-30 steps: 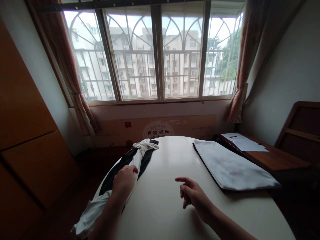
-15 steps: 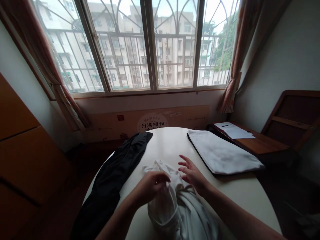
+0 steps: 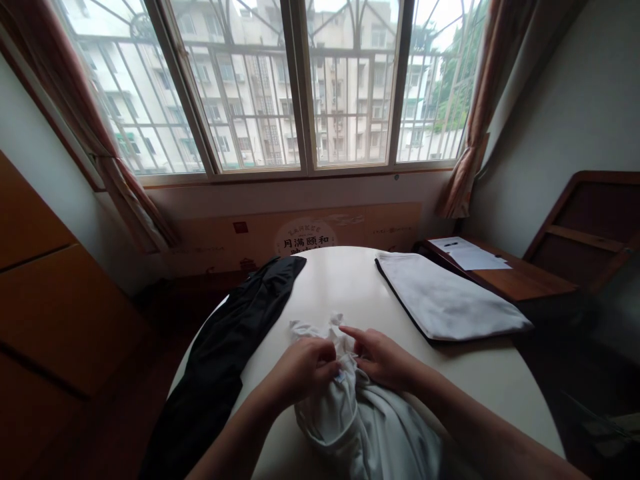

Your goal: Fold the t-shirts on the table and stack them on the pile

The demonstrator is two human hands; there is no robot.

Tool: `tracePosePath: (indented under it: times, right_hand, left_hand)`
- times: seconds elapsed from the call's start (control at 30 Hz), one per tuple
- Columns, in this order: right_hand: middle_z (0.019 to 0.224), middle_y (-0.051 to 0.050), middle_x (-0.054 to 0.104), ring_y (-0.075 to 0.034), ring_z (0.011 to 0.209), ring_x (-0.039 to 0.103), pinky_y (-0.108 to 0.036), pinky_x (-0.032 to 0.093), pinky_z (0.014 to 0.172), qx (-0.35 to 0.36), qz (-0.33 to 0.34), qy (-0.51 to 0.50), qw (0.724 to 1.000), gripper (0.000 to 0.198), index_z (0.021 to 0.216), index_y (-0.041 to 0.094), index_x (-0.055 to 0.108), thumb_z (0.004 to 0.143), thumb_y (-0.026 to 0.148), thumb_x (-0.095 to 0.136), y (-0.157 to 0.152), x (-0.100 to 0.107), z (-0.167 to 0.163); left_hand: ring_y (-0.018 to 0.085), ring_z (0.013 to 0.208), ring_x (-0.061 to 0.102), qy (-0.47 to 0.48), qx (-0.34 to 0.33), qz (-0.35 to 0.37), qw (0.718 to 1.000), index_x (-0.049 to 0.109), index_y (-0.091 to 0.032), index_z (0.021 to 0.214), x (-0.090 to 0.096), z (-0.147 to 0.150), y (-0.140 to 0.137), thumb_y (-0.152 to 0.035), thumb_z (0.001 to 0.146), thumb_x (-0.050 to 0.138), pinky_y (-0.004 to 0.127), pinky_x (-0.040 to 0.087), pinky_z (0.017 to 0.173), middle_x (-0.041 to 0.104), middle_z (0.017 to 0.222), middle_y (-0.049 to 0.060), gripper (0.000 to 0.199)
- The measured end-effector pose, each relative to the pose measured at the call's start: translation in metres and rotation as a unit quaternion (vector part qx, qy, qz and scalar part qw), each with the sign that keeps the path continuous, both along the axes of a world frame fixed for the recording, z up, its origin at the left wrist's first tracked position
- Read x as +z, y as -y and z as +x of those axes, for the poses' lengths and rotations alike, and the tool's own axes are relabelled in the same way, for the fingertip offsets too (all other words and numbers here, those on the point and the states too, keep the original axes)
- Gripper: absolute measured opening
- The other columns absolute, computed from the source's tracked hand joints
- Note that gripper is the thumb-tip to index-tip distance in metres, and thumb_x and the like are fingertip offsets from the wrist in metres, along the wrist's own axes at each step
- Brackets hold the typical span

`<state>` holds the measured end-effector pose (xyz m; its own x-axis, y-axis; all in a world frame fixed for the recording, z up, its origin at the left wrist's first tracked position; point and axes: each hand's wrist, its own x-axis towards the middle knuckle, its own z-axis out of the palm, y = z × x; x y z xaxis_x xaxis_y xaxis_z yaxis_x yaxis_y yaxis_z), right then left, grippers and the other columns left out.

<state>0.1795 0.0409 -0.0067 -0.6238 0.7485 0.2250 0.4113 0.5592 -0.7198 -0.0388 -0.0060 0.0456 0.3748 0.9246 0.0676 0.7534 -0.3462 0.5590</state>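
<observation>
A crumpled white garment point(image 3: 333, 420) lies in loose folds at the near middle of the round table. My left hand point(image 3: 307, 370) is closed on its bunched upper part, thumb against curled fingers. A small pale-blue spot, maybe a label, shows beside the thumb. Across from it, my right hand point(image 3: 383, 357) pinches the same cloth with its lower fingers, while its index finger stretches out over the folds. The two hands are close together, with a strip of gathered fabric between them. Part of the right fingertips is hidden in the cloth.
The white round table point(image 3: 330, 280) also bears long black clothing point(image 3: 235, 347) on the left and a folded white-and-black piece of cloth point(image 3: 445, 300) on the right. Beyond stands a wooden side table point(image 3: 530, 280) with papers point(image 3: 470, 253). A barred window point(image 3: 300, 100) is ahead.
My right hand has moved left and down from above onto the white garment, its spread fingers now mostly curled. My left hand stays at the cloth. The view has tilted slightly down.
</observation>
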Motion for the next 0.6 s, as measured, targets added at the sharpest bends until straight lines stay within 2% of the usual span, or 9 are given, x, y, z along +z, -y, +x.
tracePosePath:
  times: [0.07,0.17,0.23,0.3,0.37,0.4,0.43,0.5,0.6]
  right_hand:
    - [0.077,0.0,0.068,-0.012,0.067,0.057,-0.022,0.042,0.07,-0.019,0.009,0.04,0.999,0.064,0.145,0.025,0.056,0.082,0.018,0.057,-0.002,0.003,0.004]
    - [0.084,-0.003,0.071,-0.014,0.075,0.061,-0.024,0.043,0.076,-0.076,0.031,0.081,0.993,0.048,0.126,0.023,0.071,0.082,0.014,0.054,-0.006,0.007,0.011]
    - [0.092,-0.006,0.073,-0.017,0.086,0.062,-0.027,0.043,0.084,-0.118,0.044,0.102,0.987,0.035,0.106,0.02,0.077,0.083,0.014,0.052,-0.009,0.009,0.016]
    - [0.092,-0.007,0.071,-0.019,0.091,0.06,-0.03,0.042,0.087,-0.151,0.059,0.122,0.979,0.025,0.093,0.018,0.075,0.083,0.015,0.052,-0.014,0.01,0.02]
    - [0.088,-0.008,0.068,-0.02,0.09,0.058,-0.032,0.041,0.088,-0.182,0.08,0.111,0.974,0.021,0.087,0.017,0.072,0.082,0.017,0.051,-0.019,0.011,0.023]
    - [0.089,-0.008,0.066,-0.021,0.092,0.057,-0.034,0.041,0.09,-0.197,0.094,0.082,0.972,0.019,0.085,0.017,0.069,0.082,0.017,0.05,-0.021,0.011,0.024]
    - [0.092,-0.009,0.066,-0.022,0.095,0.057,-0.035,0.041,0.092,-0.211,0.107,0.034,0.971,0.017,0.083,0.017,0.066,0.081,0.018,0.049,-0.022,0.012,0.026]
    - [0.103,-0.011,0.066,-0.024,0.105,0.056,-0.037,0.042,0.098,-0.227,0.12,-0.106,0.961,0.012,0.08,0.018,0.059,0.079,0.019,0.047,-0.022,0.016,0.028]
    - [0.11,-0.011,0.067,-0.024,0.111,0.058,-0.037,0.044,0.099,-0.208,0.086,-0.301,0.927,0.009,0.081,0.02,0.051,0.079,0.023,0.043,-0.017,0.023,0.031]
  left_hand:
    - [0.018,0.073,0.054,0.048,0.014,0.026,0.998,0.058,-0.02,0.07,-0.001,0.0,-0.002,-0.034,0.085,0.059,0.028,0.037,0.068,0.062,0.074,0.002,0.021]
    - [0.017,0.071,0.052,0.214,0.078,0.041,0.973,0.055,-0.02,0.076,0.001,-0.002,-0.006,-0.045,0.09,0.054,0.028,0.04,0.068,0.058,0.075,0.001,0.028]
    - [0.014,0.062,0.046,0.361,0.133,0.031,0.923,0.049,-0.021,0.079,0.005,-0.006,-0.008,-0.054,0.088,0.055,0.026,0.04,0.061,0.049,0.069,-0.004,0.034]
    - [0.011,0.056,0.04,0.477,0.194,0.032,0.857,0.045,-0.023,0.081,0.009,-0.011,-0.01,-0.057,0.083,0.059,0.023,0.036,0.055,0.041,0.065,-0.007,0.037]
    - [0.01,0.053,0.037,0.532,0.238,0.045,0.811,0.043,-0.023,0.083,0.015,-0.018,-0.01,-0.054,0.08,0.061,0.021,0.033,0.051,0.039,0.065,-0.008,0.036]
    - [0.01,0.052,0.036,0.535,0.254,0.06,0.804,0.042,-0.023,0.081,0.017,-0.022,-0.01,-0.051,0.08,0.06,0.021,0.031,0.05,0.039,0.065,-0.008,0.033]
    - [0.01,0.052,0.035,0.521,0.269,0.084,0.806,0.041,-0.023,0.079,0.019,-0.026,-0.01,-0.048,0.081,0.058,0.022,0.031,0.049,0.039,0.065,-0.007,0.03]
    - [0.011,0.052,0.035,0.443,0.304,0.144,0.831,0.041,-0.023,0.075,0.021,-0.033,-0.01,-0.045,0.084,0.054,0.023,0.031,0.049,0.037,0.063,-0.007,0.027]
    - [0.017,0.067,0.052,0.253,0.329,0.225,0.881,0.053,-0.023,0.083,0.017,-0.035,-0.01,-0.042,0.087,0.053,0.03,0.045,0.064,0.053,0.072,-0.001,0.02]
